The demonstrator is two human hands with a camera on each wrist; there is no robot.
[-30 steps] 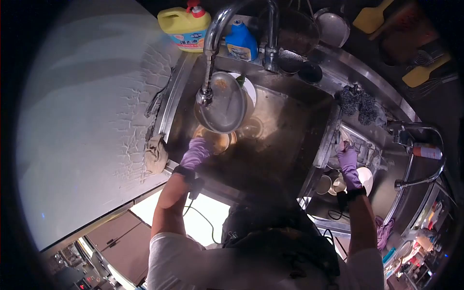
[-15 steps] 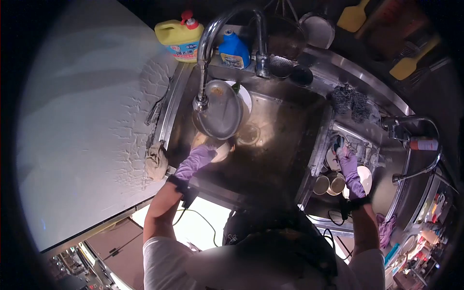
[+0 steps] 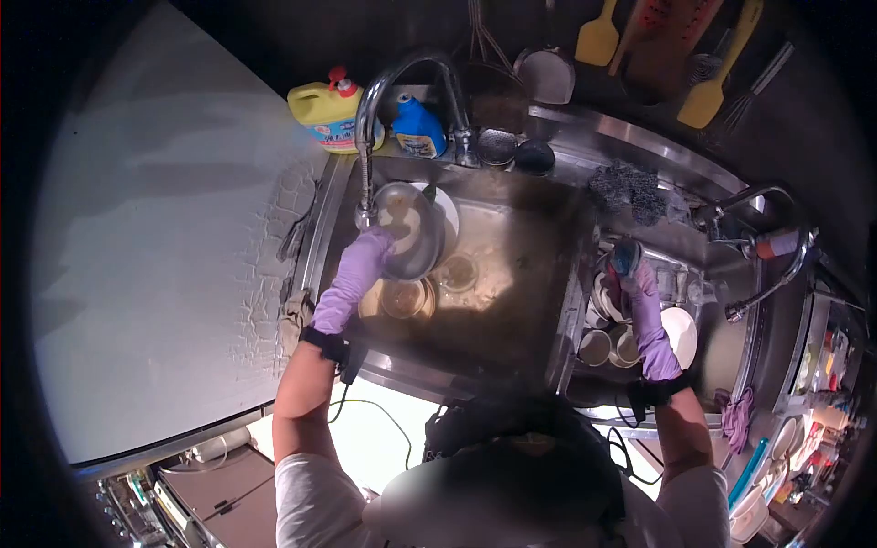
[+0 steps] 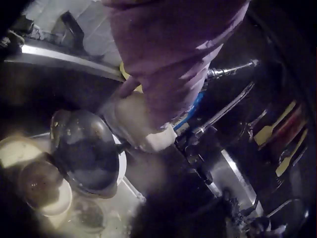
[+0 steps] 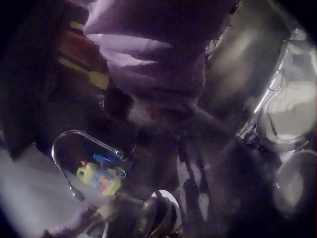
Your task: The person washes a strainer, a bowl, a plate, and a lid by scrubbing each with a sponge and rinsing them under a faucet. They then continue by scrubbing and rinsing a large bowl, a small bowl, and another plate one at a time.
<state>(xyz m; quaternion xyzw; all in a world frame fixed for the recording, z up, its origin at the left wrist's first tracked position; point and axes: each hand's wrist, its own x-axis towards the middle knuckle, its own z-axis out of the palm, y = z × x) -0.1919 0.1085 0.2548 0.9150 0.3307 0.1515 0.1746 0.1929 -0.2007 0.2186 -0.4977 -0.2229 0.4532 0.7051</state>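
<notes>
My gloved left hand grips the rim of a pale bowl above a grey oval pan. In the left wrist view the same bowl is tilted and partly hidden by the glove; the pan lies beside it. A white plate shows behind the pan. Below are a round bowl and a clear round dish in the large basin. Over the right basin, my gloved right hand holds a dark greenish round item, its kind unclear. The right wrist view is too dark to show the fingertips.
A curved faucet hangs over the large basin's left side. A yellow jug and blue bottle stand behind it. Cups and a white dish sit in the right basin, with a second faucet at right.
My left hand has moved up from the lower bowls to the pan with the pale bowl in its grip. My right hand has lifted slightly with the dark item; the head view has shifted.
</notes>
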